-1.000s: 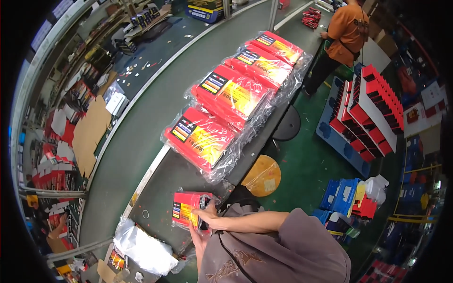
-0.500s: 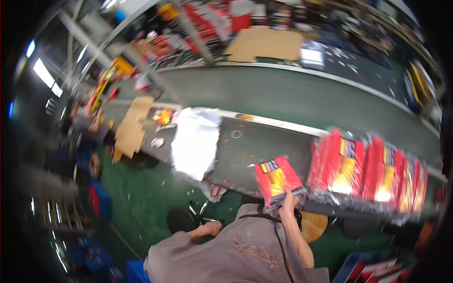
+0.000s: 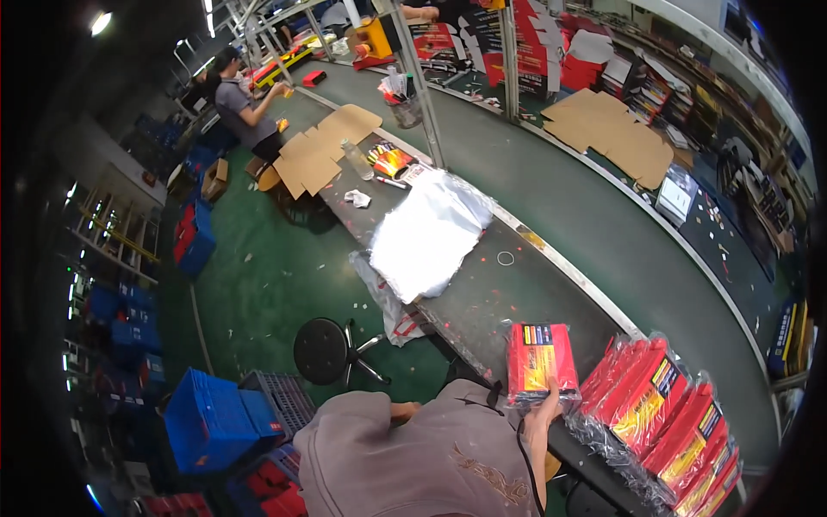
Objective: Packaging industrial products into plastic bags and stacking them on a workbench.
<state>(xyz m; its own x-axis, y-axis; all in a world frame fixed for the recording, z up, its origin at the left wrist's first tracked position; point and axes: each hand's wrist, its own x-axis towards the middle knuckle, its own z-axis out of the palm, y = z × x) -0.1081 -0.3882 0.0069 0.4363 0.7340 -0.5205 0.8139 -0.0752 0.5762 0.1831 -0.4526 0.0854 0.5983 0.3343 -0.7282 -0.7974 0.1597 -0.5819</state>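
At the bench's near edge my right hand (image 3: 545, 401) grips the lower edge of a flat red package (image 3: 543, 358) with a yellow and dark printed front and clear wrap. Its thumb lies over the front; the other fingers are hidden beneath. Just right of it stand several similar red packages (image 3: 642, 392) in clear plastic, leaning in a row along the bench. My left hand (image 3: 403, 412) hangs low beside my shirt, away from the bench, mostly covered, its fingers not showing. A pile of shiny clear plastic bags (image 3: 431, 233) lies on the bench left of the held package.
Farther along the dark bench (image 3: 491, 302) are flattened cardboard (image 3: 319, 151), a bottle (image 3: 357, 160) and orange-yellow gloves (image 3: 390, 159). A black round stool (image 3: 324, 351) and blue crates (image 3: 209, 422) stand on the green floor. A co-worker (image 3: 245, 108) is at the far left.
The view has swung to the left, bringing the co-worker and blue crates into clearer sight. My right hand still holds the red package near the row. My left hand is now more hidden.
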